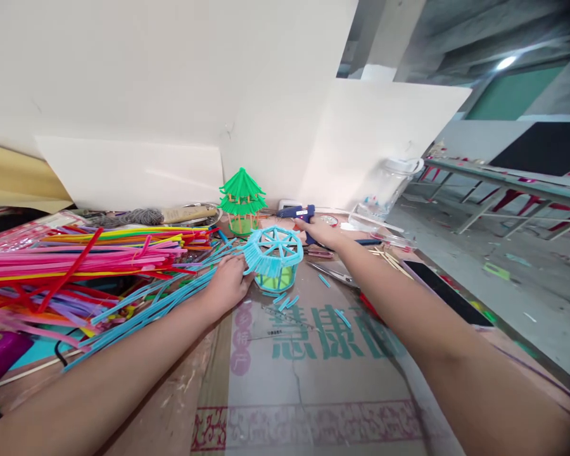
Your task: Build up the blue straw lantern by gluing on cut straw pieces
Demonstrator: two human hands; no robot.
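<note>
Left hand (228, 282): fingers curled at blue model's (279, 247) eave; can't tell if pinching. Right hand (320, 231): fingers wrapped round glue gun (297, 212) grip. Model sits between hands, before green tower (242, 196). Probably light, roof strips bendy, joints fragile; best held low by the frame, off the fringe.

The left hand (228, 278) touches a light-blue roofed model (276, 259) — the right hand (321, 230) grips a blue glue gun (294, 212).
</note>
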